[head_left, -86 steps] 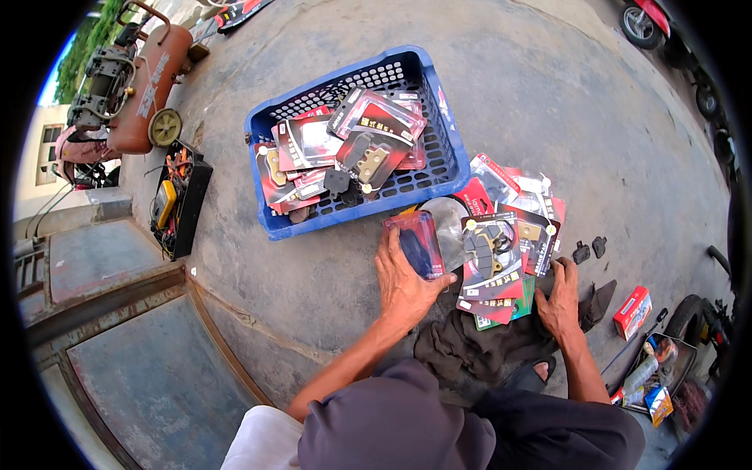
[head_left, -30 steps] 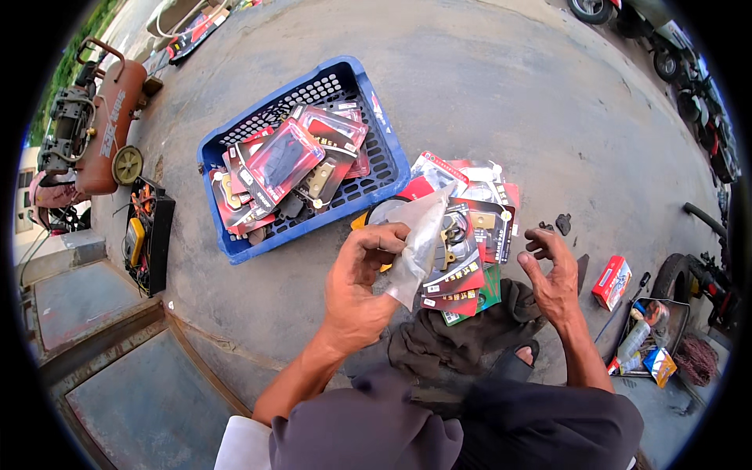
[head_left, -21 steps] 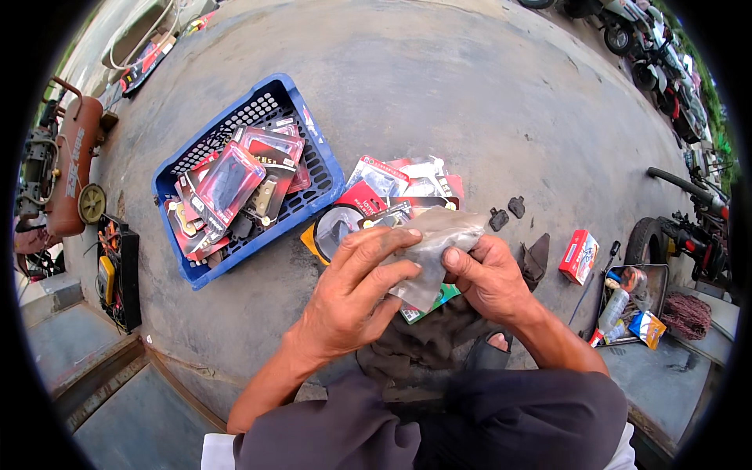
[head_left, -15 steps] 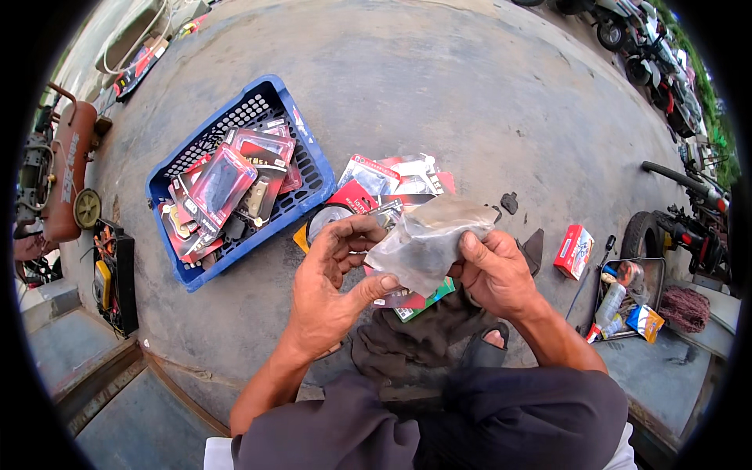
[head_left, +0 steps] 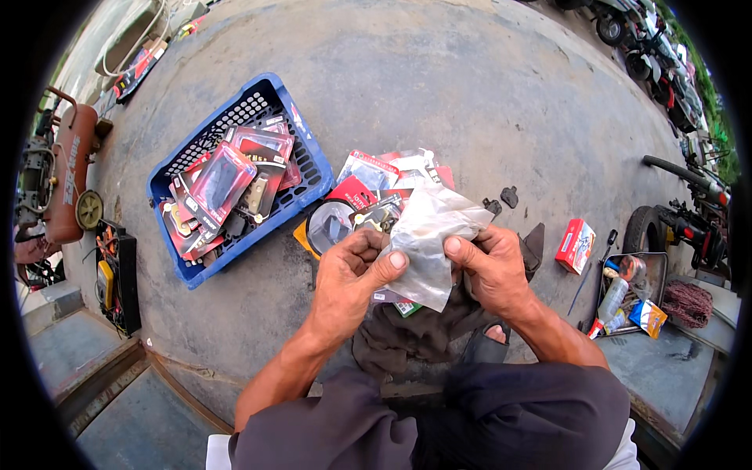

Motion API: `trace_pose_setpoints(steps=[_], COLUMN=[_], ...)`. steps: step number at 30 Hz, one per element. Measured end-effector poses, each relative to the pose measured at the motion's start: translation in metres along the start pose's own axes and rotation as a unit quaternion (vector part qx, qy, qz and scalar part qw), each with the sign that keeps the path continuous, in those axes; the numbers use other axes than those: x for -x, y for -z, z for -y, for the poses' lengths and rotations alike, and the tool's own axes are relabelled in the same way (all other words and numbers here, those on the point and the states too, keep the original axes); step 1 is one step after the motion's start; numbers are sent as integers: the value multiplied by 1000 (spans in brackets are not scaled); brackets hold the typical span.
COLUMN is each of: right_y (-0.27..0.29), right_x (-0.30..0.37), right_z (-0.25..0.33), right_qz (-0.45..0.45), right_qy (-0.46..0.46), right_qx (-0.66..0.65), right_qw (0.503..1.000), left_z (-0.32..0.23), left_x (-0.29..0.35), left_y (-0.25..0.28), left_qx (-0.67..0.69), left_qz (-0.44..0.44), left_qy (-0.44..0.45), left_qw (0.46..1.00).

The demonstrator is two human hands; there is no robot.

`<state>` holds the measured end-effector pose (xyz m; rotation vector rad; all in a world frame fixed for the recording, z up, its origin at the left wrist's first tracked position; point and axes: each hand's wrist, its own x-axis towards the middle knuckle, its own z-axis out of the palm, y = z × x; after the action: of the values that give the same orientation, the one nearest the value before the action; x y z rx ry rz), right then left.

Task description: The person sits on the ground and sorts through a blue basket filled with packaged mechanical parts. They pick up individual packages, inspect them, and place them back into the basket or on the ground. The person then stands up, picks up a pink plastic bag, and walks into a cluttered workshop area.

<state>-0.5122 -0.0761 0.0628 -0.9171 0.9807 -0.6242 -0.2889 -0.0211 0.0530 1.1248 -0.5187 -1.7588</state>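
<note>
Between my hands hangs a cloudy clear plastic bag [head_left: 431, 243]; a darker shape shows dimly through it, too blurred to name. My left hand [head_left: 352, 274] pinches its left side, thumb on top. On the other side my right hand [head_left: 497, 270] grips it between thumb and curled fingers. Just beyond lie several red and black blister packs [head_left: 364, 174] and a round clear pack [head_left: 329, 225], partly covered by the bag and my left hand. Two small dark pads [head_left: 509, 197] rest on the ground past my right hand. Beneath my hands a dark cloth [head_left: 384, 333] lies crumpled.
A blue plastic basket [head_left: 174, 270] holding several blister packs stands at the left. To the right are a red and white box [head_left: 576, 246], a screwdriver [head_left: 609, 241] and a tray [head_left: 664, 270] of bottles and packets. A red air tank [head_left: 69, 172] stands far left; motorcycles [head_left: 681, 102] line the right.
My left hand has moved right and now pinches the bag beside my right hand. The bag has turned more upright, its lower corner hanging down between my hands.
</note>
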Motion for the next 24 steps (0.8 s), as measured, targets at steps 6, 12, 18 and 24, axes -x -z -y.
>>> trace_pose_setpoints(steps=[6,12,18,24], right_y=[-1,-7,9,17], right_x=[-2,-6,-8,-11], right_z=[-10,-5,-25,-49], right_qz=[3,77,11,-11], right_qy=[11,-8,-54,-103], right_qx=[-102,-64,54,130], right_qw=[995,995,997,986], left_z=[1,-27,-71,35], left_x=[1,11,23,48], left_y=[-4,27,104,94], left_qx=[-4,-11,-428,-679], left_qz=[12,-90,-416,-190], left_qy=[-31,-159,-334,-81], left_qw=[999,983,729,705])
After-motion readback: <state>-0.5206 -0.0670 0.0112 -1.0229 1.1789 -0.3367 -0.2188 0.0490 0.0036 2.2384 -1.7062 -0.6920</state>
